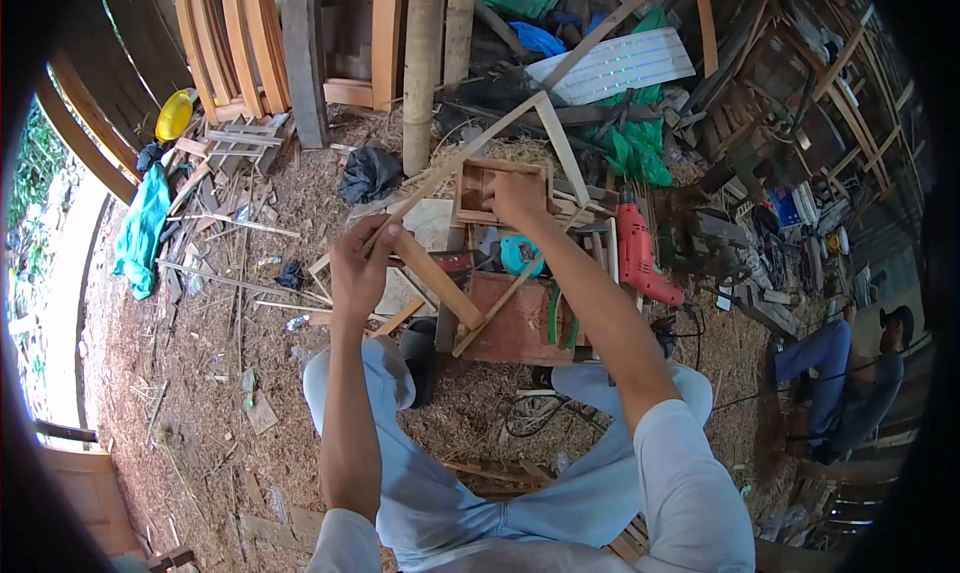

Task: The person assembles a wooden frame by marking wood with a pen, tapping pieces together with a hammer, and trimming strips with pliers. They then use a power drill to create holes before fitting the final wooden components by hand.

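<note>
My left hand is closed around one corner of a wooden frame made of thin strips, which it holds tilted over the work spot. My right hand reaches into a small open wooden box; its fingers are bent down and partly hidden, and what they pinch is too small to make out. Just below the box lies a teal tape measure. A reddish board sits between my knees, with green-handled pliers on its right side. Right of my forearm is a red power drill.
Wood shavings and offcuts cover the ground. A bamboo post stands ahead, with a black plastic bag beside it. Another person sits at the right. A yellow hard hat hangs at the left.
</note>
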`<state>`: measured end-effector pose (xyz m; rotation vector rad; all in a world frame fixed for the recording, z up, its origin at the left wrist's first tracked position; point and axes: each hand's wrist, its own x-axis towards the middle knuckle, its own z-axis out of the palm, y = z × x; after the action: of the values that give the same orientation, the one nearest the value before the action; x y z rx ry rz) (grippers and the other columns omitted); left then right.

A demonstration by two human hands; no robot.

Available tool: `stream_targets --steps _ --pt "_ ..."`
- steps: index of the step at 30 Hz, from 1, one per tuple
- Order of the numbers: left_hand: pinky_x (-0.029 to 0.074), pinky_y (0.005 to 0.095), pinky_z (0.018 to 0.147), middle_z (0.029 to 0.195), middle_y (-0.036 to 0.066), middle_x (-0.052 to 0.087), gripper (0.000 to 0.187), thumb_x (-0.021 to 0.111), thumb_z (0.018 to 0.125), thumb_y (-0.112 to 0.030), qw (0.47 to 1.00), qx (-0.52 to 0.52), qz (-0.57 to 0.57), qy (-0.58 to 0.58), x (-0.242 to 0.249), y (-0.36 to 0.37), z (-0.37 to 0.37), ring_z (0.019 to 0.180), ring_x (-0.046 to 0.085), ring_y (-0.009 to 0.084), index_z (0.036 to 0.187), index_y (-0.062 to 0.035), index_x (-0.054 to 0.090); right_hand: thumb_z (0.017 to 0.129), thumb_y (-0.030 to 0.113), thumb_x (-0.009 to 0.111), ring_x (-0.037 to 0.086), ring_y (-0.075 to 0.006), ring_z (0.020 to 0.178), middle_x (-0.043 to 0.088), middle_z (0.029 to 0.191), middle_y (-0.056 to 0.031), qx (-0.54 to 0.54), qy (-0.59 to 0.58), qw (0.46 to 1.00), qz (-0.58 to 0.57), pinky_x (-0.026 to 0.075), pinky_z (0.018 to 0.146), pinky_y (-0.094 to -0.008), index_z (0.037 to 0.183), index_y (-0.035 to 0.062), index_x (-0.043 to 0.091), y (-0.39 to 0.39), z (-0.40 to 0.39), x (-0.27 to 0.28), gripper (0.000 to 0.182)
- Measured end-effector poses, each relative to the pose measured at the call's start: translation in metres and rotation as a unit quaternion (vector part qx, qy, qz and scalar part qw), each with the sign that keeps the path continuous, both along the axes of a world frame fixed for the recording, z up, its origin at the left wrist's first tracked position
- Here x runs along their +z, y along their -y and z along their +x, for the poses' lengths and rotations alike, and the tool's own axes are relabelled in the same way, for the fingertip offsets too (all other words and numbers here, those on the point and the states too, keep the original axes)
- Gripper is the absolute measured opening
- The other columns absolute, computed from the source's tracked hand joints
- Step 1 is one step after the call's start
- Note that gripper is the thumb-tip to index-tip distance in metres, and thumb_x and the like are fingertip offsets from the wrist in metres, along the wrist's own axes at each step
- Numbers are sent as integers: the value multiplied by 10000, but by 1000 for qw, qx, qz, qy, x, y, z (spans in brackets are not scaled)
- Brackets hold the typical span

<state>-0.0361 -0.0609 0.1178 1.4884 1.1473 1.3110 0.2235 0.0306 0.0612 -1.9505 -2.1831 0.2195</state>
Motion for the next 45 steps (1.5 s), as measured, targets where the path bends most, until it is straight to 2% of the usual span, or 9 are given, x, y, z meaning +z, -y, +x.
stream_targets --steps 4,6,13,20,25,26,30,33,45 --pt "573 285 601 803 110 672 280 613 924 -200 1000 -8 -7 0 0 1 -1 725 655 144 1010 65 645 777 169 699 674 -321 797 686 842 -167 11 60 997 -45 539 730 -438 803 55 729 -13 -10 -4 121" --pt "557 278 595 779 110 672 278 618 921 -206 1000 -7 -4 -10 1 1 0 690 653 137 987 62 651 761 161 688 676 -332 765 684 825 -181 59 153 986 41 550 728 -431 757 27 704 -14 -14 -6 136" --pt "541 286 583 762 115 676 281 626 913 -215 1000 1 15 -17 -4 4 1 635 649 149 984 55 656 806 146 622 680 -307 762 673 770 -159 87 97 991 30 556 657 -428 842 29 679 -9 9 0 135" --pt "498 316 555 664 135 651 200 662 869 -176 991 14 87 -101 22 28 11 598 660 185 965 -1 681 841 101 648 648 -204 690 683 793 -143 9 -260 954 148 511 630 -336 1033 39 684 62 25 23 205" --pt "501 288 564 732 139 688 180 690 838 -111 982 42 140 -121 34 82 37 632 685 201 981 0 689 843 61 670 611 -132 689 675 800 -85 0 -387 918 89 480 621 -285 994 18 696 168 2 113 159" --pt "512 331 552 712 170 666 172 729 805 -118 986 40 120 -104 39 90 43 645 685 303 938 -19 684 843 48 676 599 -115 698 676 817 -66 7 -461 885 69 468 614 -270 983 15 700 182 -4 124 146" --pt "521 341 554 726 174 670 165 730 802 -110 977 62 181 -98 37 108 58 666 686 315 929 -19 677 843 57 687 613 -90 782 693 918 -54 148 -454 872 107 458 613 -228 1027 54 708 202 -17 149 185" --pt "527 343 558 761 160 683 149 736 791 -87 974 65 188 -113 39 117 62 691 687 313 903 -18 665 835 69 699 632 -106 797 699 918 -51 95 -471 877 20 471 624 -243 989 56 715 209 -31 169 155" --pt "539 336 582 841 136 707 120 738 789 -70 970 66 198 -129 39 118 67 740 694 307 855 -17 652 817 67 704 682 -163 761 707 819 -99 133 -306 939 78 508 685 -291 910 7 693 197 -38 167 111"
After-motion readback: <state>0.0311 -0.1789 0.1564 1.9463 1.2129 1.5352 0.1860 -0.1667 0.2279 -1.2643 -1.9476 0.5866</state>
